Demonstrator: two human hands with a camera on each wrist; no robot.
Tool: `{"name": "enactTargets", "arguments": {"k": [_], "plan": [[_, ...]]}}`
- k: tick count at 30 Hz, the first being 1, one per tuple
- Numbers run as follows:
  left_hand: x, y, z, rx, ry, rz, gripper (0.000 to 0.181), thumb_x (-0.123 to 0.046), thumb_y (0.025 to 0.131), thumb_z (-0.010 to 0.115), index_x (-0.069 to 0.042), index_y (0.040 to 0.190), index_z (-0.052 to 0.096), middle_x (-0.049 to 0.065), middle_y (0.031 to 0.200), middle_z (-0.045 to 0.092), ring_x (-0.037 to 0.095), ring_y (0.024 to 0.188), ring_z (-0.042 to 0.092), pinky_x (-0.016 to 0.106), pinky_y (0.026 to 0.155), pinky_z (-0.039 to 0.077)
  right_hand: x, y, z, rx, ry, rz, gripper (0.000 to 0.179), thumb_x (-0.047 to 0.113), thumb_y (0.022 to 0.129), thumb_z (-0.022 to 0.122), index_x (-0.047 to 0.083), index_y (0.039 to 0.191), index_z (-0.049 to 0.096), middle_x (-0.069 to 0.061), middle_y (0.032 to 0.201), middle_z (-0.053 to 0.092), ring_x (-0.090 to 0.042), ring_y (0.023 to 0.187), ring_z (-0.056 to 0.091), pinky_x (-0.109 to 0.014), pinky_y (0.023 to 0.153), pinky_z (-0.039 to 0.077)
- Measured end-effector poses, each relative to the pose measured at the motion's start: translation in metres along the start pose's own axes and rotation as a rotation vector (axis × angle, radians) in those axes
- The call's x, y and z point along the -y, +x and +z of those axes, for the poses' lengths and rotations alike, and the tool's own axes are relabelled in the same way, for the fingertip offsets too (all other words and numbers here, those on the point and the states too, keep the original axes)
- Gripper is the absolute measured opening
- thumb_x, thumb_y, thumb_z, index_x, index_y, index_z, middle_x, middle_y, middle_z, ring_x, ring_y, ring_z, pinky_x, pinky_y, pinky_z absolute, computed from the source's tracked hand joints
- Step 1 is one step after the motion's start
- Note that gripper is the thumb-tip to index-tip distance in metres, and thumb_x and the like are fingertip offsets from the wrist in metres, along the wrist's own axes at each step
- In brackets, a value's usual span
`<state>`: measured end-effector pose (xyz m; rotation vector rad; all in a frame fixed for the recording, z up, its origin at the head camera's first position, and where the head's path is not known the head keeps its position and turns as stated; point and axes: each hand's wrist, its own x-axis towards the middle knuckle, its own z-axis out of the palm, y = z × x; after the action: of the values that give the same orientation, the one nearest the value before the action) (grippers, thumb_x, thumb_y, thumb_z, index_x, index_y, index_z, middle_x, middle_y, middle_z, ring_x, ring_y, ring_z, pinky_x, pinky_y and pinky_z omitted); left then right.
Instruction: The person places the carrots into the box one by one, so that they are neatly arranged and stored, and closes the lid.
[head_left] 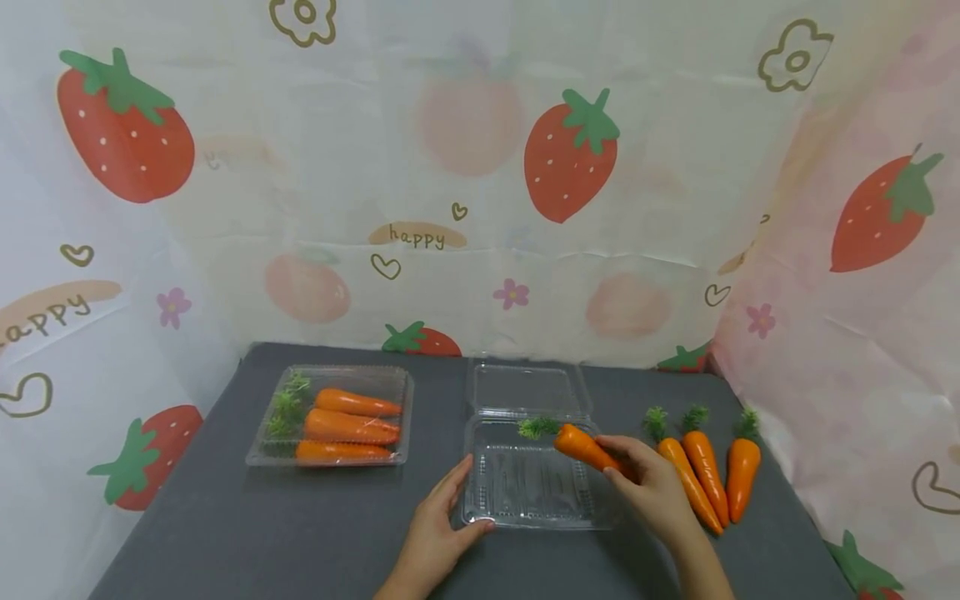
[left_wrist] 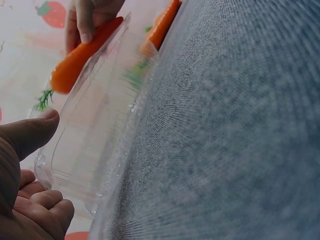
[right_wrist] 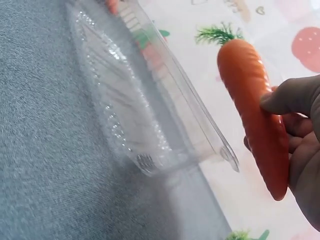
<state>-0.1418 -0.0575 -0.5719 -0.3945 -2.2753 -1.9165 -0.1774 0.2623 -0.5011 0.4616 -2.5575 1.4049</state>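
Observation:
My right hand (head_left: 647,479) pinches an orange carrot (head_left: 583,447) with a green leafy top between thumb and fingers. The carrot is held tilted above a clear plastic clamshell box (head_left: 525,521), its top pointing left. In the right wrist view the thumb presses on the side of the carrot (right_wrist: 250,100). My left hand (head_left: 438,521) rests at the box's near left corner, fingers along the left side and thumb by the front rim. The left wrist view has this hand (left_wrist: 30,175) beside the box wall (left_wrist: 95,130). The box's lid (head_left: 525,390) lies folded back, and no carrot is inside.
Several carrots lie in a closed clear box (head_left: 330,458) at the left of the grey table (head_left: 300,533). Three loose carrots (head_left: 705,471) lie to the right, beyond my right hand. A strawberry-printed cloth (head_left: 480,183) hangs behind the table and at both sides.

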Motion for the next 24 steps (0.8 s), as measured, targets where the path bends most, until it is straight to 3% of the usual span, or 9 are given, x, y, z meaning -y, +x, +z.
{"name": "enactTargets", "arguments": {"k": [9,18,21,24], "plan": [[-0.003,0.001,-0.001,0.000,0.000,0.014,0.092,-0.006,0.072,0.092,0.001,0.151,0.046,0.017,0.157,0.046,0.031,0.144,0.043,0.014,0.113,0.036,0.000,0.006,0.014,0.092,0.023,-0.030,0.042,0.000,0.091,0.075,0.013,0.131,0.068,-0.009,0.129,0.068,-0.023,0.112,0.067,-0.024,0.089,0.060],[-0.005,0.000,-0.002,0.000,0.039,-0.003,0.091,-0.009,0.073,0.092,-0.001,0.151,0.047,0.014,0.157,0.047,0.030,0.144,0.044,0.038,0.116,0.040,0.007,0.013,0.028,0.170,-0.010,0.014,0.044,-0.001,0.089,0.077,0.019,0.128,0.071,-0.001,0.129,0.069,-0.025,0.114,0.066,-0.028,0.089,0.060],[-0.005,0.000,-0.002,0.005,0.033,-0.006,0.091,-0.008,0.073,0.092,-0.001,0.152,0.047,0.014,0.158,0.046,0.030,0.144,0.043,0.035,0.116,0.039,0.008,0.015,0.033,0.210,-0.020,0.027,0.045,-0.002,0.089,0.076,0.020,0.128,0.071,0.001,0.130,0.068,-0.026,0.115,0.065,-0.028,0.091,0.059],[-0.005,0.000,-0.002,0.007,0.029,-0.009,0.091,-0.007,0.073,0.092,-0.001,0.152,0.047,0.015,0.158,0.046,0.029,0.144,0.044,0.025,0.116,0.038,0.006,0.016,0.037,0.250,-0.031,0.006,0.045,-0.002,0.089,0.076,0.019,0.128,0.071,-0.001,0.129,0.068,-0.027,0.116,0.065,-0.029,0.092,0.060]]}}
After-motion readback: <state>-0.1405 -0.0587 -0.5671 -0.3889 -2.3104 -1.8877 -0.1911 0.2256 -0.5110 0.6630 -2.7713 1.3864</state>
